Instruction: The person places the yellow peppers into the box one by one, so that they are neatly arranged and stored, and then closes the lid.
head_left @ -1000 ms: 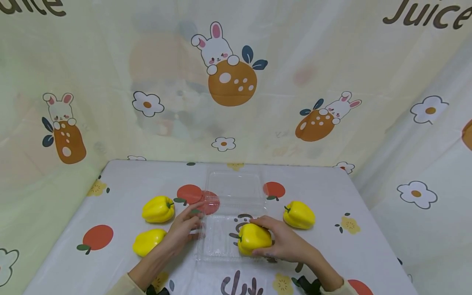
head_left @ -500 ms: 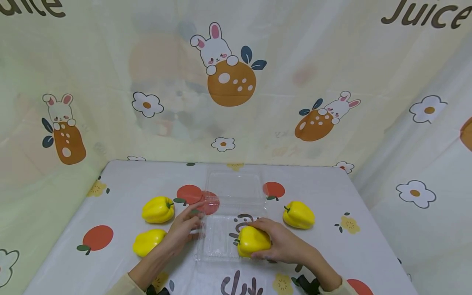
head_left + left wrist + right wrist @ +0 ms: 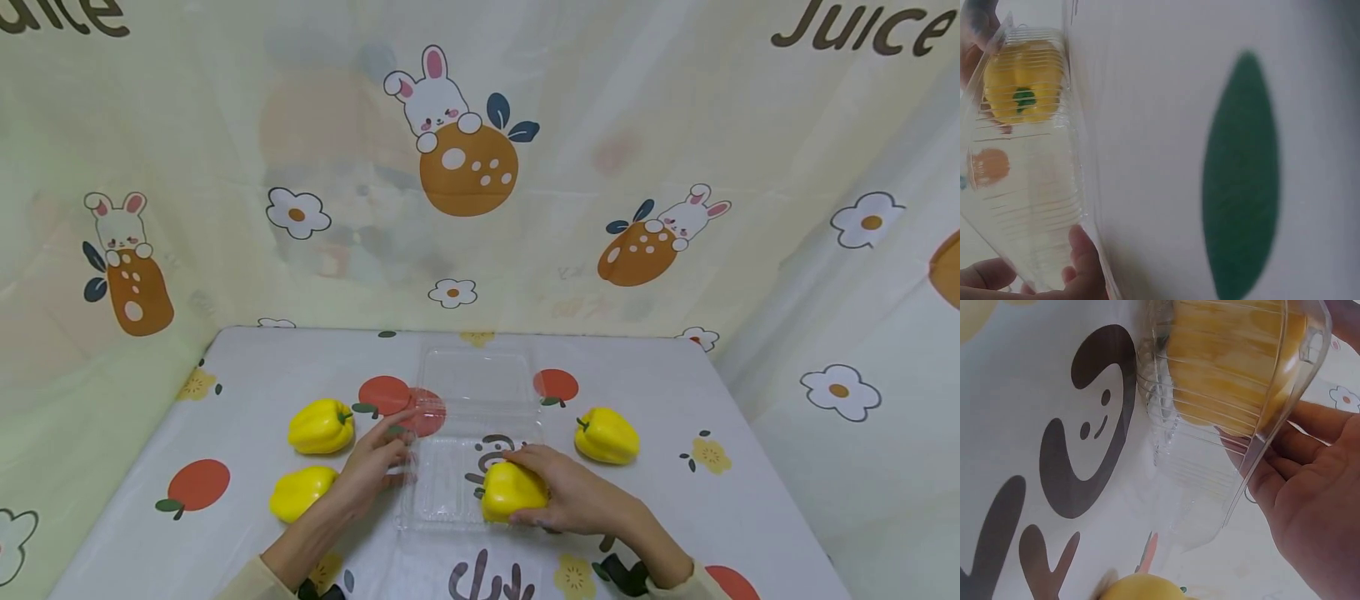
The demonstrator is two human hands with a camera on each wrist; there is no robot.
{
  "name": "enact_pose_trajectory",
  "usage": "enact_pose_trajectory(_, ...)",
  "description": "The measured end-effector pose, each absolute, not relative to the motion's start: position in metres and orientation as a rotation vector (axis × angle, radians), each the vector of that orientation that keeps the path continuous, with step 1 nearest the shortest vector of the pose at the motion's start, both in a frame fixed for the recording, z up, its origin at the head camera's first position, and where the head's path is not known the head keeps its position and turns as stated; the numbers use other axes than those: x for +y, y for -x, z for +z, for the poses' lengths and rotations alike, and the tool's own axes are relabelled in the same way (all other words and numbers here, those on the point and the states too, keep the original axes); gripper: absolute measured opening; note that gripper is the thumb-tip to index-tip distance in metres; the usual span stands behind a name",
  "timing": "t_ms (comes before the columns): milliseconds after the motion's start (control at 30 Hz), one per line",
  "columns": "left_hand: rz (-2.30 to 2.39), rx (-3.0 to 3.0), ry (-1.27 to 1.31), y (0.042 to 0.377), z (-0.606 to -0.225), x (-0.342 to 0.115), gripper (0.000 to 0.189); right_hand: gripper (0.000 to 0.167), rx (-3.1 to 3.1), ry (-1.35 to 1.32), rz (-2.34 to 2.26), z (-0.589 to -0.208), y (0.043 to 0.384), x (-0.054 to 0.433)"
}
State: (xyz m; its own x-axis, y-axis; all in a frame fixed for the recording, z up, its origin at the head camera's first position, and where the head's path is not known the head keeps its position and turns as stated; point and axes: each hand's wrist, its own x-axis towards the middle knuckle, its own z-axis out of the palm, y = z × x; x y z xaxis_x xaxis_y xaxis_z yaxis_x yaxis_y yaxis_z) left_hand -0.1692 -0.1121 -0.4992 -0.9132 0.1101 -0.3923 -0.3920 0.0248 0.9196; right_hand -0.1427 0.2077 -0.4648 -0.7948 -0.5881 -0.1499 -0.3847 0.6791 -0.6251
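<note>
An open clear plastic clamshell container [image 3: 442, 500] lies mid-table, its lid [image 3: 477, 375] folded back. Inside the base's right half is a yellow bell pepper [image 3: 514, 493], green stem toward the left. My right hand [image 3: 585, 497] grips this pepper, fingers over its far side and thumb on the near side. Through the ridged wall, the left wrist view shows the pepper [image 3: 1025, 78] at the container's far end. At the base's left side rests my left hand [image 3: 371, 467], fingers extended and spread, touching the edge. Its thumb [image 3: 1085, 259] lies against the wall.
Two more yellow bell peppers lie left of the container, one farther back [image 3: 321, 426] and one partly behind the left forearm [image 3: 302, 493]. Another bell pepper [image 3: 607, 436] sits beyond the right hand. A printed cloth [image 3: 660, 367] covers the table, with a patterned curtain [image 3: 360, 283] behind.
My right hand and the bell pepper in it have shifted slightly toward me and left, lower in the container. My left hand and the other peppers stay put.
</note>
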Motion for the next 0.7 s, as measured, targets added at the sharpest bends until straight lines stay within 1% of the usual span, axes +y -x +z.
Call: enact_pose_trajectory(700, 1.954, 1.956, 0.278, 0.1718, -0.5002, -0.1100, 0.060, 0.080, 2.547, 0.765, -0.800, -0.4621, 0.1425, 0.2081)
